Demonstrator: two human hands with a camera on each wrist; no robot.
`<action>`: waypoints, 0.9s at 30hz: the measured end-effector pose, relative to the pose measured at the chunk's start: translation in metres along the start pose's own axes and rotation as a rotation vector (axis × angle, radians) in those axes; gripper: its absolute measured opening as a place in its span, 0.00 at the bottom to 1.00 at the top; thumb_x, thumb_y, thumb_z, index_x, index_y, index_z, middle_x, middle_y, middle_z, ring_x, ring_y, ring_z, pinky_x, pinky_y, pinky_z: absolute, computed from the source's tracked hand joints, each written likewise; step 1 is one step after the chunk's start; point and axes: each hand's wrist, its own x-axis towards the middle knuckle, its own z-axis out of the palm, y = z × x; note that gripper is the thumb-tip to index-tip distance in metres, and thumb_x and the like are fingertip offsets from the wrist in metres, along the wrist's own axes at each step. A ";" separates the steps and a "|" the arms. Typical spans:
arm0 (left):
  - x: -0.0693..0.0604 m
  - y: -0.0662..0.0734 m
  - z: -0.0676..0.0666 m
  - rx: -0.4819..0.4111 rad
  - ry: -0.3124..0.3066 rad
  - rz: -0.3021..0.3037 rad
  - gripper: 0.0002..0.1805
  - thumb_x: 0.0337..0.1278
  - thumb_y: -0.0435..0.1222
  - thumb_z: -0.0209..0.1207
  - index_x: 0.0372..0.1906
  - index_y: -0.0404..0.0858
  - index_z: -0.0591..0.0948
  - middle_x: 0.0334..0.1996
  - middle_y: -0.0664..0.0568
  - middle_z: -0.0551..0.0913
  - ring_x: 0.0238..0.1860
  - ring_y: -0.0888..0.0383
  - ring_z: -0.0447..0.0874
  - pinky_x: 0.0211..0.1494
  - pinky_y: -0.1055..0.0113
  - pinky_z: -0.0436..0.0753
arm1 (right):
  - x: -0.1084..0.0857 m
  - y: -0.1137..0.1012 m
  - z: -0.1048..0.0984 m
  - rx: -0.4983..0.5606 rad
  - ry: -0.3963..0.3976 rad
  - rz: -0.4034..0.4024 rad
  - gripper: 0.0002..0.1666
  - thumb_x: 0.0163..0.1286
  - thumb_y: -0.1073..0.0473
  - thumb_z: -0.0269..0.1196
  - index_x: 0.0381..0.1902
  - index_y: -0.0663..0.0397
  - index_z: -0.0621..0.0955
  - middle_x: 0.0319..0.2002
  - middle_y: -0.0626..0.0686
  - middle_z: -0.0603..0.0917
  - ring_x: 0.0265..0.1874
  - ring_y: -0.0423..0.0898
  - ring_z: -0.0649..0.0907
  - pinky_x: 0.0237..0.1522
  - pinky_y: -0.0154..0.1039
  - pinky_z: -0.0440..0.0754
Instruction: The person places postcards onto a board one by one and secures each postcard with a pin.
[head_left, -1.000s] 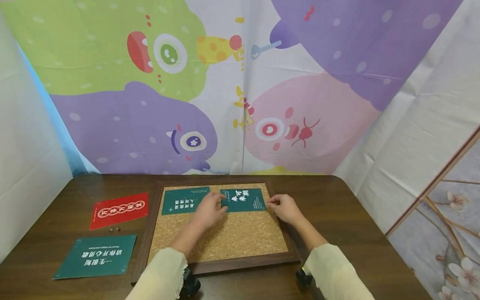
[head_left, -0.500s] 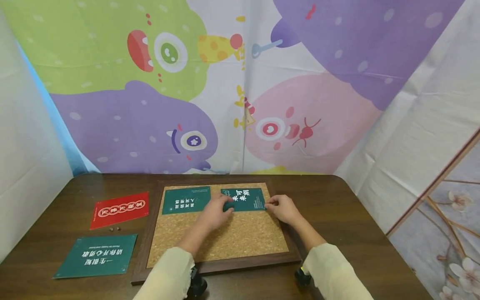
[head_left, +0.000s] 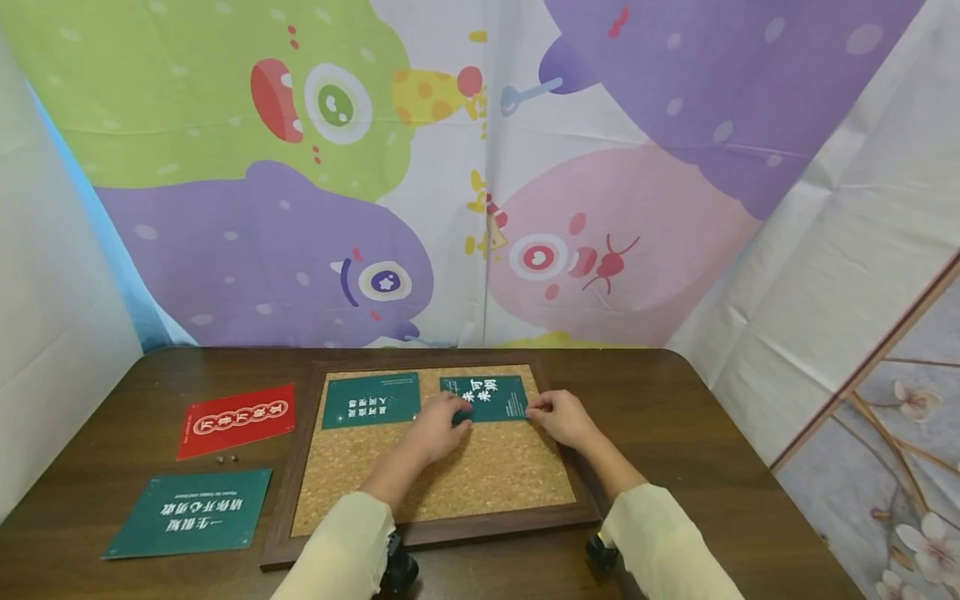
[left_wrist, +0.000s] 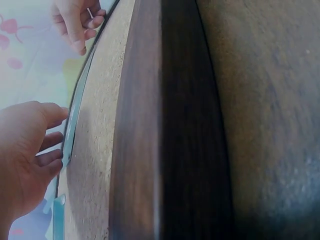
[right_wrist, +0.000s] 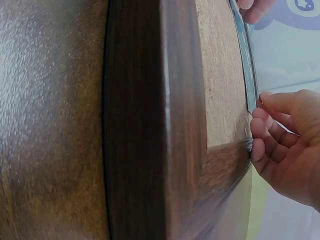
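Observation:
On the framed corkboard [head_left: 480,479], a green card [head_left: 498,402] with white lettering lies at the upper right. My left hand [head_left: 437,429] rests its fingertips on that card's left part, covering its lower left corner. At the card's lower right corner, my right hand [head_left: 564,421] pinches a tiny dark thumbtack [right_wrist: 260,99] between thumb and forefinger; its point is hidden. The left wrist view shows the left fingers [left_wrist: 51,140] slightly bent against the card's edge. Another green card [head_left: 367,402] lies flat at the board's upper left.
Left of the board, a red card [head_left: 240,421] and a larger green card [head_left: 193,512] lie on the brown table [head_left: 660,383]. Two small thumbtacks [head_left: 227,459] sit between them. A printed cartoon cloth [head_left: 300,233] hangs behind the table.
My left hand has slid a little right over the green card. The right hand has shifted slightly left, onto the card's lower right corner.

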 end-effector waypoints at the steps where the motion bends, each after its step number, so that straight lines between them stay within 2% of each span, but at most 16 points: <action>1: 0.000 0.000 0.000 0.006 -0.005 0.003 0.15 0.61 0.36 0.56 0.51 0.34 0.79 0.53 0.40 0.76 0.57 0.44 0.74 0.62 0.51 0.72 | 0.000 0.000 0.000 0.003 -0.004 0.002 0.07 0.62 0.60 0.63 0.33 0.60 0.84 0.25 0.51 0.83 0.21 0.42 0.79 0.23 0.33 0.76; 11: 0.001 0.002 0.002 0.106 -0.030 0.026 0.16 0.61 0.38 0.56 0.49 0.32 0.80 0.49 0.42 0.78 0.54 0.45 0.76 0.59 0.53 0.75 | 0.001 -0.002 0.001 0.008 -0.035 0.038 0.08 0.64 0.61 0.61 0.34 0.61 0.83 0.23 0.52 0.81 0.18 0.42 0.77 0.21 0.35 0.77; 19: 0.001 0.001 0.004 0.123 -0.031 0.030 0.15 0.62 0.37 0.55 0.49 0.31 0.81 0.50 0.42 0.77 0.53 0.46 0.76 0.58 0.54 0.75 | 0.003 -0.001 0.002 -0.011 -0.058 0.058 0.08 0.65 0.61 0.60 0.33 0.61 0.83 0.23 0.52 0.80 0.19 0.42 0.77 0.22 0.35 0.76; 27: -0.001 0.002 0.004 0.117 -0.022 0.021 0.15 0.62 0.37 0.56 0.49 0.32 0.81 0.50 0.43 0.77 0.54 0.46 0.76 0.58 0.55 0.76 | 0.008 -0.002 0.002 0.013 -0.087 0.120 0.09 0.65 0.61 0.60 0.31 0.61 0.83 0.23 0.51 0.80 0.19 0.42 0.75 0.22 0.34 0.75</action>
